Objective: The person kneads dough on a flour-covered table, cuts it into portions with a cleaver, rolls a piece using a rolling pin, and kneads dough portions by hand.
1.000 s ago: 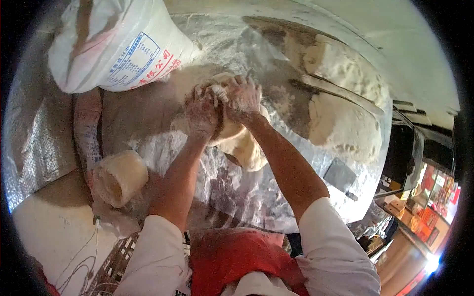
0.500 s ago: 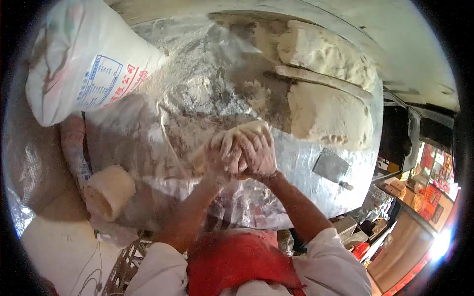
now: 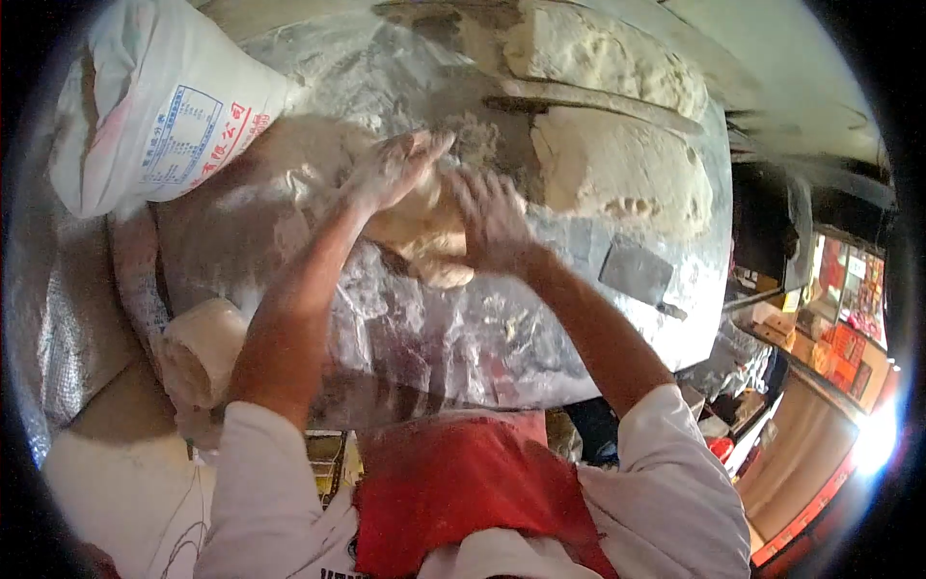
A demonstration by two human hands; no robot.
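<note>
A lump of dough (image 3: 417,230) lies on the floured metal worktop (image 3: 424,357) between my two hands. My left hand (image 3: 397,172) is at the dough's far left side, its fingers stretched out toward the right, dusted with flour. Along the dough's right side rests my right hand (image 3: 494,224), fingers extended and slightly spread, a little blurred. The near end of the dough bulges out below my right palm. Its far part is hidden by my hands.
Flat slabs of dough (image 3: 627,174) lie at the far right with a rolling pin (image 3: 593,101) between them. A dough scraper (image 3: 637,270) sits nearer. A printed flour sack (image 3: 164,116) stands far left; a pale round container (image 3: 204,349) is at the left edge.
My hands have come apart from being stacked on the dough and moved farther forward, one to each side of it. The camera view has shifted slightly.
</note>
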